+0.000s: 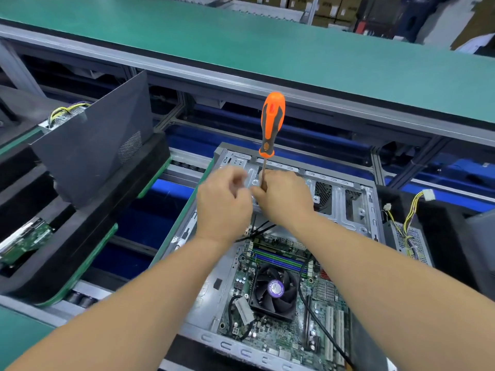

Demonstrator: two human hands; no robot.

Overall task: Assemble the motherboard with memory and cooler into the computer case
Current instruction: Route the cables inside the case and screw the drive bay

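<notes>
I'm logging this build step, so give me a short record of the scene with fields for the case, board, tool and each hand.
case: open metal case lying on the conveyor
board: motherboard inside the case, with fan cooler and memory slots
tool: orange screwdriver, upright, handle up, over the far end of the case
right hand: right hand grips the screwdriver shaft low down
left hand: left hand beside the right, fingers curled; what it holds is unclear
</notes>
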